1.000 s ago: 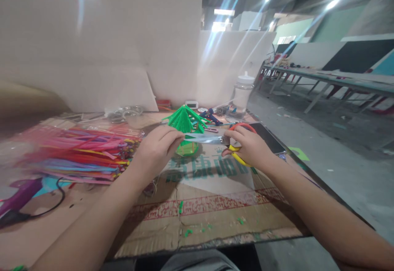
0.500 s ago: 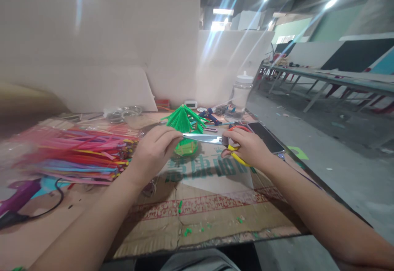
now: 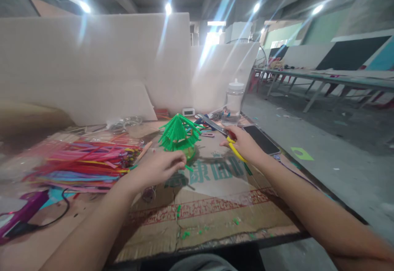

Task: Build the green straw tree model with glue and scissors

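Observation:
My right hand (image 3: 244,141) grips scissors (image 3: 215,124) by their yellow and red handles, with the blades pointing away to the upper left. My left hand (image 3: 161,167) is closed in a pinch, and a short green pipe cleaner piece (image 3: 188,168) sticks out past its fingertips. Just behind the left hand stands a small green tiered model (image 3: 178,131), its roof built of green strips rising to a peak. The left wrist partly hides the ends of a bundle of coloured pipe cleaners (image 3: 89,160).
A cardboard sheet (image 3: 215,221) with small green scraps covers the table's front. A purple glue gun (image 3: 27,211) lies at the left. Behind are a clear bottle (image 3: 233,102), a phone (image 3: 261,139) and a small white device (image 3: 188,112). White boards (image 3: 107,61) stand at the back.
The scissors have swung away from my left hand, their blades now pointing up and away. My left hand has come lower, in front of the model, showing the green piece. The view has tilted up.

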`<state>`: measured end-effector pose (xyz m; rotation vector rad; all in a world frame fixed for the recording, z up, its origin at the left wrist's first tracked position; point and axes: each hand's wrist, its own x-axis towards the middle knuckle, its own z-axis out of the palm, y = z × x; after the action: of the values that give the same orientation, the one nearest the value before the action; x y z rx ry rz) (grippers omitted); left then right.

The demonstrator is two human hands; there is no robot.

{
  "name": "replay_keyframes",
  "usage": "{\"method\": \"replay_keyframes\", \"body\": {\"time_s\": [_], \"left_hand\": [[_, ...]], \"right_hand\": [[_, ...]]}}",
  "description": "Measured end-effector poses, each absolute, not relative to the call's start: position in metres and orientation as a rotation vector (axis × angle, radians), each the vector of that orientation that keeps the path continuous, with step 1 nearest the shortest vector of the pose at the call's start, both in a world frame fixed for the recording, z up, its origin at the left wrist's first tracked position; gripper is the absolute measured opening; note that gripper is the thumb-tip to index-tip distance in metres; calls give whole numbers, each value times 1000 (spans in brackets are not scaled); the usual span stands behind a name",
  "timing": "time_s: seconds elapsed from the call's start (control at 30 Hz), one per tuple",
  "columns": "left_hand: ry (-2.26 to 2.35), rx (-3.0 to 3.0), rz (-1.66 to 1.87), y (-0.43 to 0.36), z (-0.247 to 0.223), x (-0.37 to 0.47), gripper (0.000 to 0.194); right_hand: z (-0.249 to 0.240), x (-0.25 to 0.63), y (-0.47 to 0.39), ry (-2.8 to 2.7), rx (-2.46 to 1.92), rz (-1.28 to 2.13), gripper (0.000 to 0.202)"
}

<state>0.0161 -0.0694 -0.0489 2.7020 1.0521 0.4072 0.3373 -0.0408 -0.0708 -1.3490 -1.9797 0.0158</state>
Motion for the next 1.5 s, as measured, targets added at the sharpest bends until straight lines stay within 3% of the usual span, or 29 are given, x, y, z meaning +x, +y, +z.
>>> {"method": "replay_keyframes", "body": {"time_s": [0.1, 0.3, 0.6, 0.97, 1.3, 1.5], "left_hand": [[1071, 2729, 300, -61, -63, 23, 20], [1176, 2743, 428, -32, -86, 13, 20], [1254, 2677, 411, -39, -73, 9, 23], [1225, 2643, 1115, -50, -42, 1, 17], [1104, 2982, 1402, -55, -49, 10, 9], [1037, 3034, 1495, -59, -54, 13, 8]], "right_hand": [[-71, 338, -41, -1991, -1326, 14, 41], [-68, 337, -43, -1976, -1299, -8, 42], [-67, 338, -45, -2053, -1306, 68, 46], [-78, 321, -56, -2294, -1167, -5, 42], [-80, 321, -60, -2352, -1131, -180, 52], [-77, 319, -61, -2330, -1099, -109, 51]]}}
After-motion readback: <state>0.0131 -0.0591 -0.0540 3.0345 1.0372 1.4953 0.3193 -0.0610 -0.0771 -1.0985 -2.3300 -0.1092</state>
